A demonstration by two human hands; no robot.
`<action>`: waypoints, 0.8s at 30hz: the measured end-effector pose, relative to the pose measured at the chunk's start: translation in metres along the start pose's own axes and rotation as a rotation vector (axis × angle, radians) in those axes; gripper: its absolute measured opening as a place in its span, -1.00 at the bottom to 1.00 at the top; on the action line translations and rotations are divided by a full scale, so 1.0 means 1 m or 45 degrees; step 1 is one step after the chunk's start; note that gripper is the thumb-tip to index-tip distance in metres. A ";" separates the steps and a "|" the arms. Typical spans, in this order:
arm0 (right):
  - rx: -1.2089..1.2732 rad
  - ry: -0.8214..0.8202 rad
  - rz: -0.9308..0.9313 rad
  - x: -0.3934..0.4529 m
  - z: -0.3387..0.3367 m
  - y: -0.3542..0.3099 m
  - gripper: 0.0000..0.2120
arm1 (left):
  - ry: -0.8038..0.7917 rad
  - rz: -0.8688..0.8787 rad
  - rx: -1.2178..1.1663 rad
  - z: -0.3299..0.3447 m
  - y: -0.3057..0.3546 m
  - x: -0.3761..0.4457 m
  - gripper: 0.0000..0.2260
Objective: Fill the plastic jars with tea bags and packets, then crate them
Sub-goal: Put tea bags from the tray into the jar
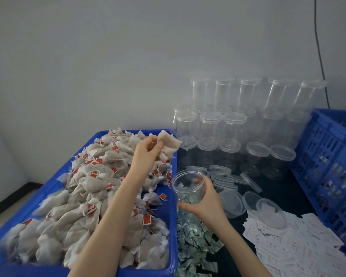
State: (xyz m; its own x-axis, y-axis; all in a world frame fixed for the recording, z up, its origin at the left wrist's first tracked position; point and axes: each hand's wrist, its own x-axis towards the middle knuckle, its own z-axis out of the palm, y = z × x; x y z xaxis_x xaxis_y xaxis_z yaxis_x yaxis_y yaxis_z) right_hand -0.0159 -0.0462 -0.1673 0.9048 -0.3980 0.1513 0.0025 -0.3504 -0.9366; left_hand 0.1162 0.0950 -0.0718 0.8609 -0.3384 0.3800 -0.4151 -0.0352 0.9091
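My left hand (146, 150) pinches a beige tea bag (169, 143) lifted above the far right corner of a blue tray (169, 204) heaped with tea bags (84, 196) carrying red tags. My right hand (207, 198) grips an open clear plastic jar (185, 185), tilted toward the tray, just right of its edge. Something small and greenish lies inside the jar. Green-silver packets (194, 240) lie in a pile under the jar.
Stacked clear lidded jars (232, 124) stand against the wall behind. Loose clear lids (232, 180) lie on the dark table. White packets (292, 244) spread at the right front. A blue slatted crate (328, 156) stands at the far right.
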 end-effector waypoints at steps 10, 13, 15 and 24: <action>0.003 0.014 0.002 0.002 0.002 0.000 -0.09 | -0.494 0.067 0.090 0.033 0.005 -0.016 -0.88; 0.014 0.005 0.019 0.002 0.003 0.001 -0.13 | -0.551 0.071 0.237 0.036 0.000 -0.018 -0.78; 0.039 0.014 -0.003 0.002 0.003 0.002 -0.22 | -0.606 0.057 0.315 0.036 -0.002 -0.018 -0.72; 0.055 0.059 -0.056 0.001 0.003 0.005 -0.21 | -0.482 -0.051 0.502 0.020 -0.022 0.000 -0.73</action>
State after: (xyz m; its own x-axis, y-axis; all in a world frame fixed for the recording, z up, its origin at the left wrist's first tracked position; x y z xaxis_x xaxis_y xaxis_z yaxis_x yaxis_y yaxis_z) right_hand -0.0139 -0.0455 -0.1731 0.8828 -0.4222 0.2060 0.0608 -0.3322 -0.9413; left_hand 0.1192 0.0767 -0.0954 0.7425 -0.6418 0.1920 -0.5257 -0.3805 0.7609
